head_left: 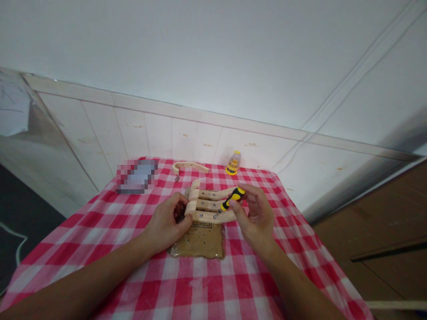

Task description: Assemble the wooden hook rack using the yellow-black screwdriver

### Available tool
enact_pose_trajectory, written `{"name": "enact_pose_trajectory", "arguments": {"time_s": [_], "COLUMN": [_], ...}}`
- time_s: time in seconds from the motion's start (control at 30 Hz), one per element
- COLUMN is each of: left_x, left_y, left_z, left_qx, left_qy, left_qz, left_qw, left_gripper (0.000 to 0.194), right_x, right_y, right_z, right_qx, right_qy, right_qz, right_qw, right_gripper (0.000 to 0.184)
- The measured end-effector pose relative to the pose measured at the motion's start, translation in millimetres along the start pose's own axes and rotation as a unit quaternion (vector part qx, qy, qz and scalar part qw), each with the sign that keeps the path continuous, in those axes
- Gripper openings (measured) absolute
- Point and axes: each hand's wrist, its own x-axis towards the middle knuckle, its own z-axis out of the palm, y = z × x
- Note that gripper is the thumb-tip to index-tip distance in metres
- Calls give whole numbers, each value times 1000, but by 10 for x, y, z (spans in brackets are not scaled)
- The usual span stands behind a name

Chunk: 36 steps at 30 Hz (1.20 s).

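Note:
A light wooden piece with several curved slats (208,217) lies on a piece of cardboard (200,244) wrapped in clear plastic. Screws show in its slats. My left hand (170,220) grips the piece at its left end, thumb on the near side and fingers behind. In my right hand (256,213) is a yellow and black screwdriver (233,198), held slanted between thumb and fingers. Its tip is at a screw (215,217) in the nearest slat; whether it sits in the screw head I cannot tell.
On the red and white checked tablecloth (207,293), a loose curved wooden part (191,165) and small screws (177,178) lie toward the back. A clear and yellow bit case (233,163) stands by the wall (160,129). A blurred flat object (140,177) lies at back left.

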Motion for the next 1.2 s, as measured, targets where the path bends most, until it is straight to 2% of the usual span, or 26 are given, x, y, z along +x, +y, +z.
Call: {"name": "enact_pose_trajectory", "arguments": {"time_s": [0.53, 0.8, 0.97, 1.2], "left_x": [2, 11, 12, 8], "left_y": [23, 8, 5, 33], "left_z": [-3, 7, 4, -8], "left_qx": [2, -3, 2, 2], "left_qy": [3, 2, 1, 0], "left_qz": [7, -2, 1, -3], "left_qw": [1000, 1000, 1000, 1000], "left_gripper": [15, 16, 15, 15], "right_x": [-1, -51, -40, -26], "right_y": [24, -9, -5, 32], "right_z": [15, 31, 34, 44], "right_qx": [-24, 55, 51, 41], "right_qy": [33, 6, 15, 21], "right_qz": [-27, 11, 40, 28], "right_qw": [999, 998, 998, 999], "right_gripper": [34, 29, 36, 35]}}
